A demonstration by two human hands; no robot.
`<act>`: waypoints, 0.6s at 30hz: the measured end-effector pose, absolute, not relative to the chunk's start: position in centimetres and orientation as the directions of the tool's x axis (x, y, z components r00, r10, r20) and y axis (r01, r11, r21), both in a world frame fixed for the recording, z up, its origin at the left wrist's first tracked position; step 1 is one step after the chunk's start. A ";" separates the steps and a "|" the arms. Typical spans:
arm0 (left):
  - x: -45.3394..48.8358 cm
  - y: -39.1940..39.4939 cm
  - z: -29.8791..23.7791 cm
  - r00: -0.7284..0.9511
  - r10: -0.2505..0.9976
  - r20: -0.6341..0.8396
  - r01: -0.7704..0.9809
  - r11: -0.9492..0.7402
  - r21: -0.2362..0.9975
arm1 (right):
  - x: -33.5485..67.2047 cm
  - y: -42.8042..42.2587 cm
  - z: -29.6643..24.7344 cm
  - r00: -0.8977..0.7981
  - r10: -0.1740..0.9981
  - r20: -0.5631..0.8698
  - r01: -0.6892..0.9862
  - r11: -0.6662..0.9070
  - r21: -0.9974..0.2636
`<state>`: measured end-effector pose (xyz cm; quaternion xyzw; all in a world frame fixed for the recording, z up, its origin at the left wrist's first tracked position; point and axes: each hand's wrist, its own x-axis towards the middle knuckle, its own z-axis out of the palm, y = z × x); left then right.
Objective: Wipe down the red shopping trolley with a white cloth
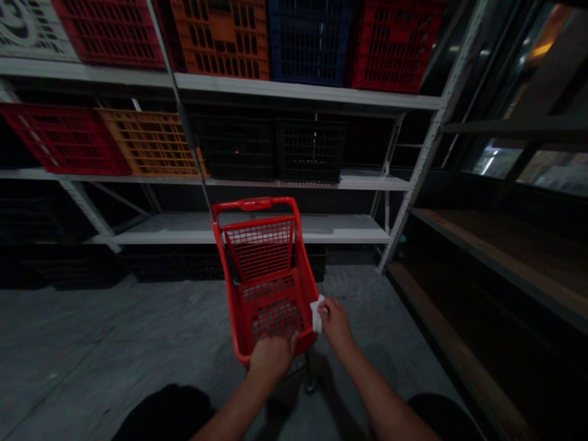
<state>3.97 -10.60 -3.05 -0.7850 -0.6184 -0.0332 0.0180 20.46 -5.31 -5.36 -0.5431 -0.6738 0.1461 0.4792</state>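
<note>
A small red shopping cart (271, 283) with a mesh basket stands on the floor before me, its handle at the far side. My left hand (272, 358) is closed over the near rim of the basket. At the basket's near right corner my right hand (334, 320) pinches a white cloth or tissue (316, 314), which lies against the outside of the rim. A thin grey pole (188, 122) rises from the left end of the cart's handle. The basket's inside looks bare.
Behind the cart runs a white metal shelf rack (312, 89) with red crates (64, 138), an orange crate (151, 144) and black crates (312, 150). Wooden shelving (505, 257) borders the right side. Grey concrete floor (114, 343) lies around the cart.
</note>
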 end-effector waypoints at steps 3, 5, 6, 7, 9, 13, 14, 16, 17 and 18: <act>4.0 -10.8 -2.8 0.244 0.968 0.062 0.969 -0.246 0.028 | 20.1 -2.4 -3.8 0.068 0.872 0.485 0.606 0.350 -0.714; 3.9 -10.8 -2.8 0.239 0.970 0.048 0.970 -0.241 0.039 | 20.0 -0.8 -2.8 0.078 0.879 0.470 0.598 0.336 -0.728; 3.7 -10.8 -2.8 0.236 0.971 0.041 0.971 -0.237 0.041 | 20.0 -0.4 -2.6 0.085 0.885 0.457 0.586 0.326 -0.742; 3.5 -10.8 -2.8 0.234 0.972 0.038 0.971 -0.235 0.043 | 20.0 -0.5 -2.7 0.092 0.892 0.442 0.568 0.318 -0.759; 2.8 -10.8 -2.9 0.233 0.972 0.033 0.971 -0.235 0.049 | 20.1 -1.7 -3.6 0.099 0.909 0.404 0.514 0.301 -0.803; 1.4 -10.8 -3.0 0.244 0.968 0.058 0.967 -0.247 0.059 | 20.2 -6.3 -6.8 0.087 0.955 0.285 0.341 0.240 -0.909; 1.1 -10.8 -3.0 0.242 0.968 0.063 0.967 -0.246 0.062 | 20.2 -7.0 -7.4 0.087 0.963 0.254 0.295 0.219 -0.930; 0.8 -10.7 -2.8 0.237 0.970 0.062 0.968 -0.241 0.069 | 20.1 -7.1 -7.6 0.101 0.969 0.226 0.231 0.198 -0.952; 0.7 -10.7 -2.6 0.236 0.970 0.057 0.968 -0.240 0.072 | 19.9 -6.5 -7.3 0.118 0.965 0.233 0.223 0.203 -0.954; 0.6 -10.7 -2.5 0.236 0.970 0.052 0.968 -0.240 0.072 | 19.8 -5.6 -6.8 0.138 0.959 0.248 0.231 0.213 -0.949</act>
